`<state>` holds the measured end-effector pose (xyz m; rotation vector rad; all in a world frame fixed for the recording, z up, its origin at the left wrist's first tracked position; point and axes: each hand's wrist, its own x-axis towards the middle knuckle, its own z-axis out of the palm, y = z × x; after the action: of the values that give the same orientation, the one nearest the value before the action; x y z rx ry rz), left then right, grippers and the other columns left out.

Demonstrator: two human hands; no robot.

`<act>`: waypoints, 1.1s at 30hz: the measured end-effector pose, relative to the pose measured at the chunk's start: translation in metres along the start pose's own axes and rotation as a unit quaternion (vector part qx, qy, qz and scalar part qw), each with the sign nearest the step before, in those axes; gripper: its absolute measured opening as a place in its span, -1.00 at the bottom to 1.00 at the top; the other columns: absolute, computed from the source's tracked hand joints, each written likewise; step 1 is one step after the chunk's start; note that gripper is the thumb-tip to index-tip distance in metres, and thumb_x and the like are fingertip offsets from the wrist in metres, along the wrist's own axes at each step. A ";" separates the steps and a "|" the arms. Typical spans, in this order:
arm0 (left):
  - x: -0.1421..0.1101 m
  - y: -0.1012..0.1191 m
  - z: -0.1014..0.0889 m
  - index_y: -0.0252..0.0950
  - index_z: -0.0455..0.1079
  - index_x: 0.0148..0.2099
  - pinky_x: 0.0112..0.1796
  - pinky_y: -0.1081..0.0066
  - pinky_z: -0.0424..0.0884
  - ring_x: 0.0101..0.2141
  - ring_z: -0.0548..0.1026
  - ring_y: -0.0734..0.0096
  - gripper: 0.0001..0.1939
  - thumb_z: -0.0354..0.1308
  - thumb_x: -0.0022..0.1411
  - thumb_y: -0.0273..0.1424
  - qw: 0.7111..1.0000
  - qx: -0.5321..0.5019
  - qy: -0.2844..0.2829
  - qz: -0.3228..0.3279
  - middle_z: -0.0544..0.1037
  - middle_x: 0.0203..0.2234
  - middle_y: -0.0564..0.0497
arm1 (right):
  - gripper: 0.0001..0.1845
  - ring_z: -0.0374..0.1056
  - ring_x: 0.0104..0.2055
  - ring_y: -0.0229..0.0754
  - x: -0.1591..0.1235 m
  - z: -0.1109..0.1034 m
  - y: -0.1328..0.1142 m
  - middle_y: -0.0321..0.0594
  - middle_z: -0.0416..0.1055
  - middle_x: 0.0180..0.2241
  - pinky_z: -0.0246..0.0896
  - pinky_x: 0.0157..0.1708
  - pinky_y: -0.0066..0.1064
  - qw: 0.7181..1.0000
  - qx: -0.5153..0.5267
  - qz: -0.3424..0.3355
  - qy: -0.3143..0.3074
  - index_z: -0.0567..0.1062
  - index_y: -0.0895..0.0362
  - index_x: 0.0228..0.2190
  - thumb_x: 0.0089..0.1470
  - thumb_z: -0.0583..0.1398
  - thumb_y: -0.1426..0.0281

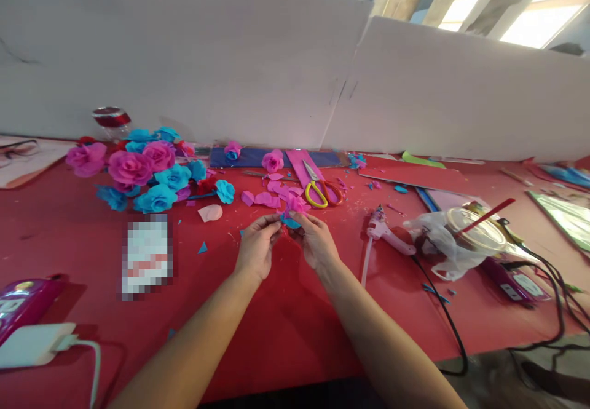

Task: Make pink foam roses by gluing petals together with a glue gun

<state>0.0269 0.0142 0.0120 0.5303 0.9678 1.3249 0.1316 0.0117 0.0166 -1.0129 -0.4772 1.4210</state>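
Observation:
Between my two hands, above the middle of the red table, is a small paper flower (295,205) with pink petals over blue ones. My left hand (257,244) pinches its lower left side with thumb and forefinger. On the other side, the thumb and fingers of my right hand (318,240) grip the flower's base. Just beyond lie cut pink paper petals (266,199) and scissors (316,192) with yellow and red handles, partly over a pink paper strip (298,166). The flower's underside is mostly hidden by my fingers.
A bunch of pink, blue and red paper flowers (157,175) lies left. Right of my hands rests a pink glue gun (385,234) with its black cord, near a clear plastic bag (442,243) and a power strip (516,283). A white charger (37,344) sits front left.

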 end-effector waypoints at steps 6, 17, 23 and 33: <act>0.000 -0.005 -0.005 -0.30 0.50 -0.34 -0.35 0.50 0.33 -0.49 0.42 0.52 -0.87 0.22 -0.02 -0.43 0.974 0.171 -0.010 0.149 0.50 -0.58 0.09 | -0.79 0.21 -0.62 -0.39 0.001 -0.001 0.001 -0.35 0.43 -0.64 0.15 -0.55 -0.51 1.000 0.006 0.002 -0.002 0.55 0.18 -0.58 -0.33 0.40 0.34; -0.003 0.001 -0.016 -0.22 0.52 -0.16 -0.08 0.31 0.33 -0.20 0.49 0.25 -0.75 0.05 0.19 -0.46 0.780 0.476 -0.075 0.399 0.57 -0.25 -0.13 | -0.75 0.21 -0.63 -0.39 -0.001 -0.001 -0.003 -0.32 0.44 -0.62 0.17 -0.54 -0.49 1.000 0.013 0.016 0.009 0.52 0.18 -0.60 -0.38 0.42 0.34; -0.004 0.004 -0.020 -0.13 0.55 -0.18 0.00 0.32 0.25 -0.17 0.47 0.19 -0.73 0.17 0.06 -0.49 0.823 0.427 -0.112 0.356 0.55 -0.25 -0.11 | -0.76 0.26 -0.59 -0.36 0.000 -0.001 -0.001 -0.32 0.44 -0.60 0.23 -0.48 -0.47 1.000 0.024 0.007 0.013 0.51 0.16 -0.60 -0.37 0.42 0.35; -0.004 0.012 -0.006 -0.28 0.49 -0.33 -0.33 0.45 0.36 -0.43 0.47 0.42 -0.89 0.24 0.02 -0.40 0.957 0.217 -0.070 0.178 0.55 -0.47 0.00 | -0.81 0.28 -0.57 -0.38 -0.002 0.000 -0.005 -0.32 0.47 -0.59 0.20 -0.47 -0.50 0.999 0.038 0.000 -0.021 0.55 0.18 -0.59 -0.33 0.41 0.37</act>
<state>0.0158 0.0117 0.0193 1.1658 1.0820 1.3688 0.1338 0.0102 0.0212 -0.9237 -0.4510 1.4521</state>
